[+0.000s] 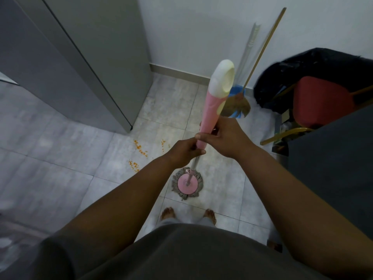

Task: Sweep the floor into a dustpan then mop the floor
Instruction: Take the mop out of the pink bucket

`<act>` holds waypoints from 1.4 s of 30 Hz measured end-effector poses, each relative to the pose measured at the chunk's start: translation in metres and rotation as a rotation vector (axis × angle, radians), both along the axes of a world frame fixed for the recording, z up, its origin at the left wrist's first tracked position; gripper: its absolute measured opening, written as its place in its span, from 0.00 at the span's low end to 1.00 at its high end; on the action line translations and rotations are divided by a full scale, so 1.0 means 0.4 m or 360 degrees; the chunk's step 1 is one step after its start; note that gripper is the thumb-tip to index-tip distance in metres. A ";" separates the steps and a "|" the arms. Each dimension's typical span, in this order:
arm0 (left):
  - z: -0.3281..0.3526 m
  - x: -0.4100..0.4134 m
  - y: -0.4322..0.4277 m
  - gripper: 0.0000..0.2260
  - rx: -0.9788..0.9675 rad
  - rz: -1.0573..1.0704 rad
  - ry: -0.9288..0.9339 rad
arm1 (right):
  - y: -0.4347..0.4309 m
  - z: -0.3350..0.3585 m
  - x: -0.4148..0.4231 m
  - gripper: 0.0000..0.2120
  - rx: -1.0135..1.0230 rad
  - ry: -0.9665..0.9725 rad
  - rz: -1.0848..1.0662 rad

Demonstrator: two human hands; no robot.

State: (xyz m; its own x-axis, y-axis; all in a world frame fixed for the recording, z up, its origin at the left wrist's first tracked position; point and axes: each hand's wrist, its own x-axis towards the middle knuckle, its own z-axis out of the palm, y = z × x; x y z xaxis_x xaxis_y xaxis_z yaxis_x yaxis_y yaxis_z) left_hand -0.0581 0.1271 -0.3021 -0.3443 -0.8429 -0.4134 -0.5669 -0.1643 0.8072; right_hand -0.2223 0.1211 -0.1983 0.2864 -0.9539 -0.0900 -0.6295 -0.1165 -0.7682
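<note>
Gripping mop handle: left hand below right hand.

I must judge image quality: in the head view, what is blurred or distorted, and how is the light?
Head view: dim, even light; wide-angle distortion slants the grey cabinet edges; the mop handle top looks soft; orange crumbs and mop head look sharp.

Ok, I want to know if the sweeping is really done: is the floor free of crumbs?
No: orange crumbs lie scattered on the floor just left of the mop head.
</note>
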 end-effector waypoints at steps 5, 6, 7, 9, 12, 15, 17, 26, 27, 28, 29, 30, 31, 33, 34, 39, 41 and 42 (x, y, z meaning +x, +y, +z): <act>0.008 0.013 -0.007 0.15 -0.0041 0.0046 0.0007 | -0.007 0.007 0.030 0.16 -0.0126 0.0020 0.0024; 0.010 0.021 -0.010 0.16 -0.0058 0.0040 -0.0007 | -0.006 0.006 0.040 0.18 -0.0141 -0.0004 0.0013; 0.013 0.029 -0.014 0.15 -0.0071 0.0032 -0.0012 | -0.005 0.003 0.049 0.22 -0.0150 -0.0033 0.0004; 0.020 0.043 -0.017 0.15 -0.0016 0.0106 0.0092 | 0.001 -0.008 0.061 0.24 -0.0139 -0.0087 0.0003; 0.028 0.052 -0.014 0.14 -0.0032 0.0156 0.0122 | 0.005 -0.025 0.059 0.20 -0.0100 -0.0138 -0.0009; 0.038 0.056 -0.010 0.14 -0.0210 0.0077 -0.0082 | 0.003 -0.032 0.055 0.18 -0.0067 -0.0108 -0.0005; 0.042 0.053 -0.009 0.15 -0.0219 0.0085 -0.0070 | 0.000 -0.030 0.057 0.18 -0.0044 -0.0091 -0.0006; 0.028 0.050 0.012 0.14 -0.0190 0.0043 -0.0109 | 0.025 -0.051 0.051 0.16 0.0041 -0.0016 0.0048; 0.025 0.052 0.013 0.14 -0.0179 0.0029 -0.0103 | 0.027 -0.053 0.050 0.16 0.0033 -0.0013 0.0047; 0.023 0.054 0.013 0.14 -0.0171 0.0013 -0.0102 | 0.029 -0.052 0.050 0.16 0.0027 -0.0008 0.0046; 0.021 0.055 0.011 0.14 -0.0168 -0.0005 -0.0113 | 0.030 -0.051 0.049 0.16 0.0018 -0.0004 0.0042; 0.018 0.057 0.008 0.15 -0.0163 -0.0025 -0.0128 | 0.031 -0.050 0.049 0.16 0.0012 0.0001 0.0035; 0.013 0.059 0.005 0.15 -0.0156 -0.0046 -0.0138 | 0.033 -0.048 0.050 0.16 0.0009 0.0003 0.0026; 0.002 0.066 0.004 0.13 -0.0135 -0.0065 -0.0144 | 0.043 -0.046 0.053 0.15 0.0021 0.0000 0.0016; -0.005 0.070 0.005 0.10 -0.0091 -0.0053 -0.0110 | 0.049 -0.048 0.054 0.15 0.0027 -0.0001 0.0022; -0.037 0.088 0.020 0.12 0.0142 -0.0030 0.0146 | 0.092 -0.044 0.064 0.14 0.0056 -0.0040 0.0055; -0.041 0.083 0.037 0.12 -0.0048 -0.0175 -0.0022 | 0.128 -0.038 0.060 0.13 0.0047 -0.0089 0.0019; -0.041 0.078 0.050 0.14 -0.0142 -0.0242 -0.0074 | 0.146 -0.035 0.052 0.13 0.0049 -0.0119 0.0015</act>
State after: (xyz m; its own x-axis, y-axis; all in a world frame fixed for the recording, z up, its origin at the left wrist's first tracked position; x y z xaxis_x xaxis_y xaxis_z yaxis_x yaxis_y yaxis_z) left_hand -0.0269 0.1471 -0.3184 -0.4531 -0.8166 -0.3577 -0.6167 -0.0027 0.7872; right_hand -0.2013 0.1794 -0.2123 0.3026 -0.9482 -0.0970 -0.5692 -0.0982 -0.8163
